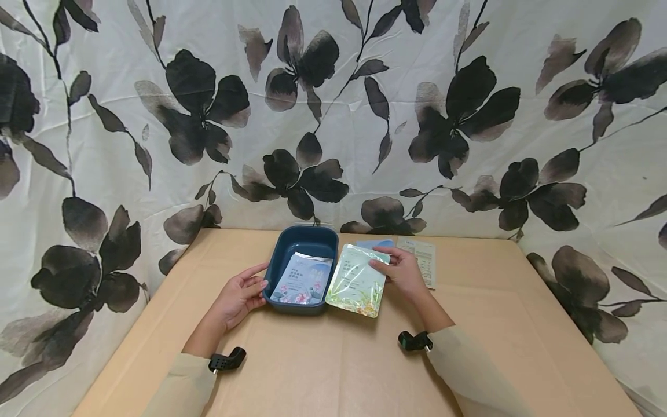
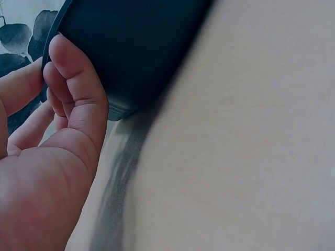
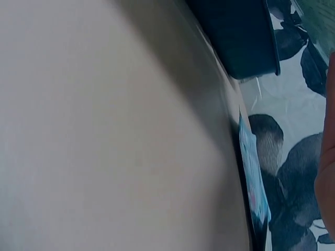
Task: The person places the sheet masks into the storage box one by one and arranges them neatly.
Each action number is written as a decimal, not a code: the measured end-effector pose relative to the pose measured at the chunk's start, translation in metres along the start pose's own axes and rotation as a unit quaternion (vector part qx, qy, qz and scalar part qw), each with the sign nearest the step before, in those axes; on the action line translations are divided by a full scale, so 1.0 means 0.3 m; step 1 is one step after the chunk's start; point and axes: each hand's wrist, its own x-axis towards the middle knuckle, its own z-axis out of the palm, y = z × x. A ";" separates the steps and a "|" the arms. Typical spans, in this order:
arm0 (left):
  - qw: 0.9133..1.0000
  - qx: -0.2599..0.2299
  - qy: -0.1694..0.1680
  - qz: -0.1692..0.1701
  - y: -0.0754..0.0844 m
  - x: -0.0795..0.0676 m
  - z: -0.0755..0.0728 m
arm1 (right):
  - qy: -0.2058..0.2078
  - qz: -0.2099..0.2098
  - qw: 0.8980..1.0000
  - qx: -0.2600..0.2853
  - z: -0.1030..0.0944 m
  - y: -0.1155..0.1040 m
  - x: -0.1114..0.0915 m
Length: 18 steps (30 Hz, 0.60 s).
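A dark blue plastic basin (image 1: 298,309) stands near the back of the table, with light blue flower-printed sachets (image 1: 304,279) lying inside. My left hand (image 1: 237,299) holds the basin's left rim; in the left wrist view its curled fingers (image 2: 73,68) are at the edge of the basin (image 2: 131,47). With thumb and fingers, my right hand (image 1: 405,272) pinches the upper right corner of a pale green sachet (image 1: 356,284). This sachet is tilted beside the basin's right wall, its printed front facing up. In the right wrist view only the hand's edge (image 3: 327,178) shows.
Behind the right hand lie another blue sachet (image 1: 371,244) and a pale sachet with small print (image 1: 426,260), both partly covered. Tan sheeting covers the table (image 1: 312,359). A white curtain (image 1: 375,156) with dark flowers hangs along the back and sides.
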 end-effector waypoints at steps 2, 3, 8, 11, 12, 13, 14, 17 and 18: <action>1.000 0.000 0.001 -0.001 0.000 -0.001 -0.001 | 0.003 -0.002 1.000 0.001 0.014 0.002 0.006; 1.000 0.000 0.001 -0.002 0.001 -0.001 0.000 | 0.005 -0.003 1.000 0.000 0.020 0.003 0.009; 1.000 -0.002 0.001 0.001 0.002 -0.001 0.001 | 0.010 -0.002 1.000 0.001 0.045 0.014 0.025; 1.000 -0.002 -0.001 0.002 0.002 -0.002 0.001 | 0.009 0.006 1.000 0.009 0.056 0.016 0.033; 1.000 -0.003 -0.002 0.002 0.002 -0.001 0.000 | 0.007 0.009 1.000 0.010 0.060 0.016 0.037; 1.000 -0.004 -0.003 0.002 0.001 0.000 -0.001 | 0.008 0.011 1.000 0.007 0.063 0.015 0.040; 1.000 -0.005 -0.003 0.002 0.000 0.000 -0.001 | 0.009 0.011 1.000 0.003 0.067 0.015 0.044; 1.000 -0.007 -0.006 0.002 -0.004 0.003 -0.003 | 0.014 0.006 1.000 -0.010 0.081 0.006 0.058; 1.000 -0.007 -0.006 0.002 -0.005 0.004 -0.004 | 0.015 0.003 1.000 -0.016 0.087 0.001 0.063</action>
